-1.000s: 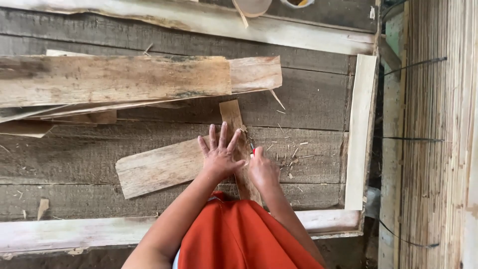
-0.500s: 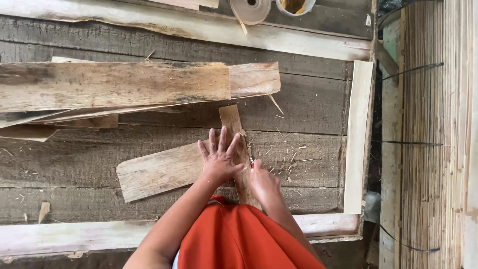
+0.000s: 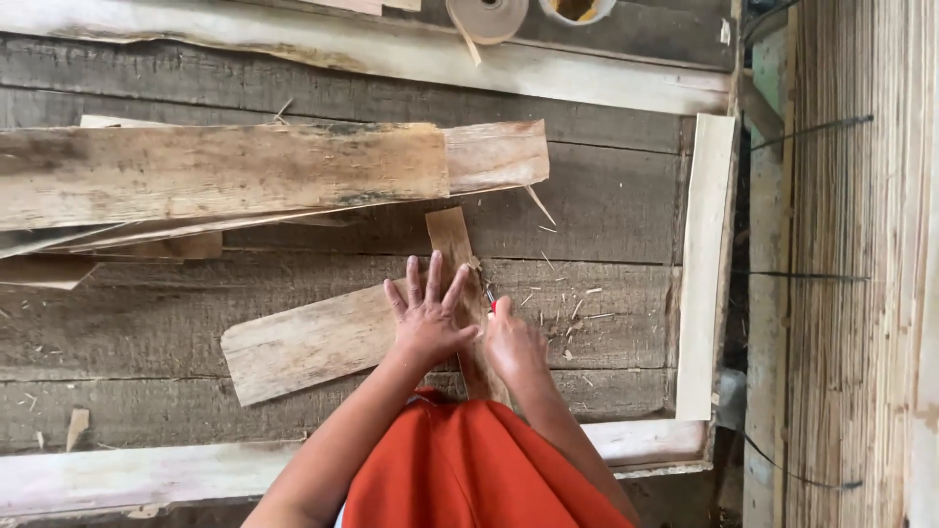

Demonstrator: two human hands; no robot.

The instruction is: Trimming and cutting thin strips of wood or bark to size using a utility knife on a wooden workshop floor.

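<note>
Under the flat, spread left hand (image 3: 427, 321), a narrow strip (image 3: 456, 256) runs lengthwise away; right hand (image 3: 513, 342) grips a small tool (image 3: 490, 299).

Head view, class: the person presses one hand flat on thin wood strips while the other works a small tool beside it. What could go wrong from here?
1. The left hand lies flat on the narrow strip, right beside the right hand and its small red-tipped tool; a slip could cut the fingers.
2. The strip crosses the wider piece loosely, so it may shift.
3. Splinters litter the bench.
</note>
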